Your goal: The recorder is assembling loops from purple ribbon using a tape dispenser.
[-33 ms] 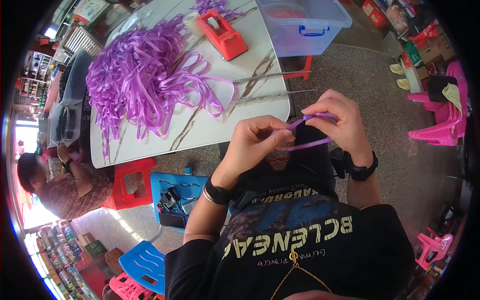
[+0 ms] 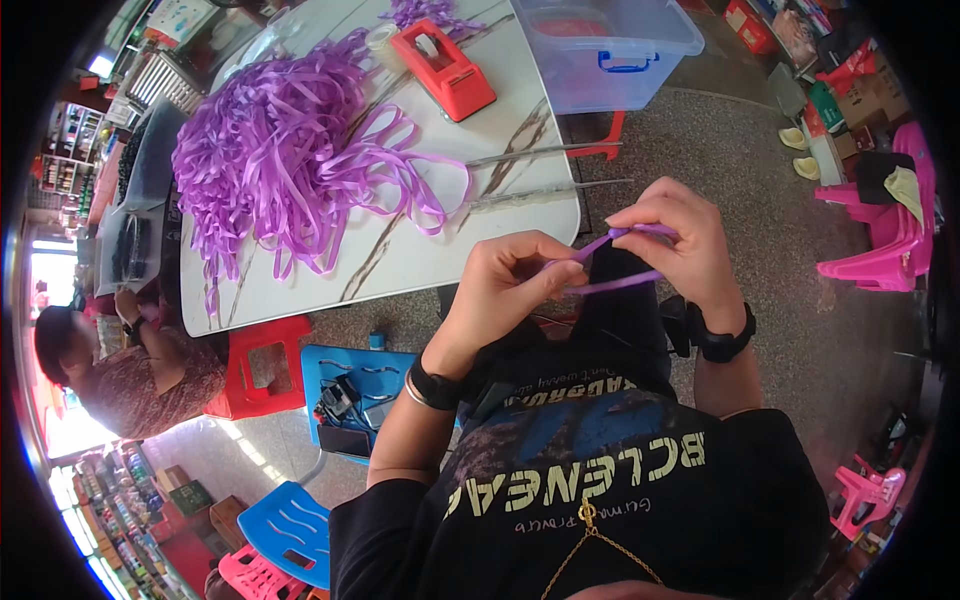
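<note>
Both my hands are raised in front of my chest over my lap. My left hand [image 2: 505, 285] pinches one end of a short purple ribbon strip [image 2: 612, 284]. My right hand [image 2: 680, 240] pinches the other end, and the strip is folded into a narrow loop between them. I wear a black band on each wrist. A big loose pile of purple ribbon strips [image 2: 290, 150] lies on the white marbled table [image 2: 430, 255] ahead of me, out of touch with either hand.
On the table lie a red tape dispenser [image 2: 445, 70], two thin metal rods [image 2: 545, 153] and a clear plastic box [image 2: 610, 45]. A red stool [image 2: 265, 365] and a blue stool [image 2: 350, 400] stand below. Another person [image 2: 120, 375] sits at left. Pink chairs [image 2: 885, 240] stand at right.
</note>
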A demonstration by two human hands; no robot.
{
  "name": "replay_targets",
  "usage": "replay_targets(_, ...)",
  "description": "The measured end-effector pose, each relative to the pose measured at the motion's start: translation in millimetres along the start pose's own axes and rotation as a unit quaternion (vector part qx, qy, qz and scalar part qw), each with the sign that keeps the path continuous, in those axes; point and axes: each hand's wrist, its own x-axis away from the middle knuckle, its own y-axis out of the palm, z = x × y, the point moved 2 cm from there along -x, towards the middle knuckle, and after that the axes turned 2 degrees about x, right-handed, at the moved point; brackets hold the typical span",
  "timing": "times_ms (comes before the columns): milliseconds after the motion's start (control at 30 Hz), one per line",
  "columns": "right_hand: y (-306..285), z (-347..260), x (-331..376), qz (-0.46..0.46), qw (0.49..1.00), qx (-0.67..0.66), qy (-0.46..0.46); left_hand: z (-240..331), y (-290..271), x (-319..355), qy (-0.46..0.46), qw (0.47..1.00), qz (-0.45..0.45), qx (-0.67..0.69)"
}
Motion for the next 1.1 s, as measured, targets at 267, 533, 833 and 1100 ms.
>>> replay_targets(267, -9, 1, 2, 0.11, 0.987, 0.05, -0.106, 7, -6, 5, 0.137, 0.97, 0.051, -0.194)
replay_targets(533, -12, -7, -2, 0.087, 0.993, 0.049, -0.057, 2, -7, 3, 0.065, 0.982, 0.007, -0.175)
replay_targets(833, -7, 0, -5, -0.119, 0.993, -0.019, -0.012, -26, 12, -15, -0.031, 0.98, -0.157, 0.122)
replay_targets(1100, -11, 4, -7, 0.004, 0.995, 0.061, -0.074, -20, 24, -36, -0.018, 0.988, -0.117, 0.103)
